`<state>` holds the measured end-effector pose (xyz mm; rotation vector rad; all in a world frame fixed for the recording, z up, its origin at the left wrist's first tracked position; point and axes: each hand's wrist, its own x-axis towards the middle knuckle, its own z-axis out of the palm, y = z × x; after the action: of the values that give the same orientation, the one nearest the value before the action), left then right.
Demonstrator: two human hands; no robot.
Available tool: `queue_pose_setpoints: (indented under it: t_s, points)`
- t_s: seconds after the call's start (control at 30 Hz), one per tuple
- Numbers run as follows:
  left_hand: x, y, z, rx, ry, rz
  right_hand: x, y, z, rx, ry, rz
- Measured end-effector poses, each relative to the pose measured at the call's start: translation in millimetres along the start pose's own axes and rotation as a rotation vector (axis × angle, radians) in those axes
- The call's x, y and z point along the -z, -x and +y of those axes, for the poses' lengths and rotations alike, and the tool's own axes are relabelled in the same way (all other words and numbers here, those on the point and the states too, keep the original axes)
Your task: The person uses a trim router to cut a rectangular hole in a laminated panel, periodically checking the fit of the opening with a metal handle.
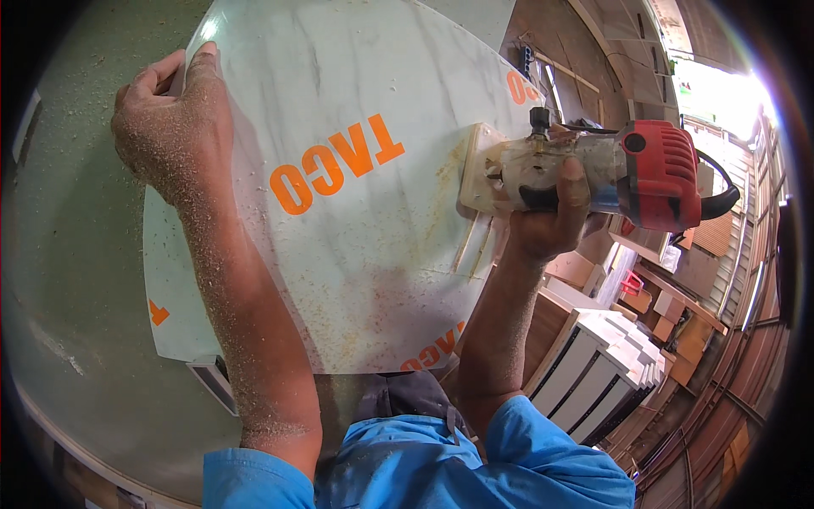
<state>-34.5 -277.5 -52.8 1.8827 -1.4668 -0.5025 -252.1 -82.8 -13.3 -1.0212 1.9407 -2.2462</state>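
Note:
A pale marble-patterned panel point(339, 263) with large orange lettering lies in front of me, strewn with sawdust. My left hand point(174, 127), dusted with fine shavings, is closed on its left edge near the far end, the thumb on top. In my right hand point(555, 212) is a trim router point(666, 174) with a red motor housing, a clear dusty guard and a black knob. The router lies sideways, its pale square base point(482, 170) against the panel's right side. The cutting bit is hard to make out.
Another similar pale sheet point(182, 297) shows under the panel at left, on a dusty green-grey surface point(76, 254). White stacked cabinet parts point(593, 369) stand at lower right. Beyond them are boards point(670, 310) and a corrugated wall point(746, 339). A black cord point(721, 199) loops behind the router.

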Motion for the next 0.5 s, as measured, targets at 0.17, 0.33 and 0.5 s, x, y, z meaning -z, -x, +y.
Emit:
queue_pose_setpoints:
  t_s: [0.17, 0.33, 0.5]
  points:
    - [-5.4, 1.9, 5.7, -0.006, -0.06, 0.018, -9.0, 3.1, -0.1, 0.078, 0.078, 0.009]
    - [-9.0, -0.1, 1.4, -0.004, -0.065, 0.023, -8.3, 9.8, -0.8, 0.033, 0.081, 0.042]
    - [-11.3, -2.7, -0.4, -0.036, -0.105, 0.016, -4.6, 5.3, -4.6, -0.029, 0.149, 0.05]
